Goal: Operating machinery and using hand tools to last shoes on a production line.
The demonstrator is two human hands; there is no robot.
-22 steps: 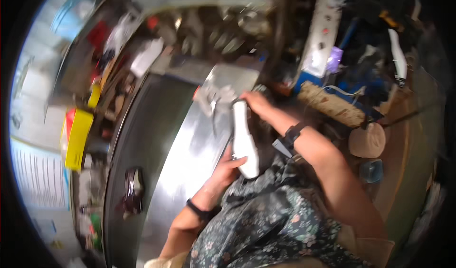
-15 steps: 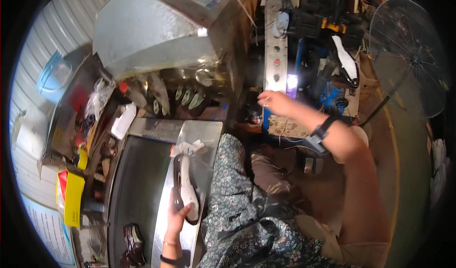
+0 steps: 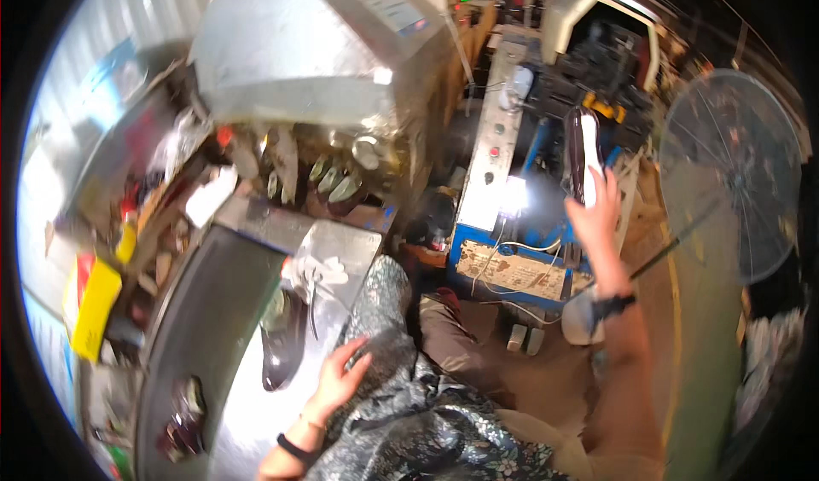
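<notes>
My right hand (image 3: 597, 212) is at the near end of a dark glossy shoe (image 3: 573, 144) on the blue machine, its fingers closed around that end. The shoe's long white sole (image 3: 590, 153) is turned to the right. My left hand (image 3: 337, 383) is in front of my lap with thumb and fingers apart, nothing in it. Left of it, on the shiny metal ledge (image 3: 247, 396), lies another dark shoe (image 3: 284, 344), with its opening up. A whitish glove (image 3: 316, 272) lies just beyond that shoe.
A dark curved belt (image 3: 205, 302) carries another dark shoe (image 3: 183, 417). Beyond it stands a big metal hood (image 3: 290, 63) with shoes beneath. A button panel (image 3: 490, 148) runs along the machine's left side. A caged fan (image 3: 729, 174) stands at right, pedals (image 3: 525, 338) on the floor.
My right hand has moved right and forward onto the shoe at the machine. My left hand has come off the shoe on the ledge, whose white sole no longer shows. The view has shifted.
</notes>
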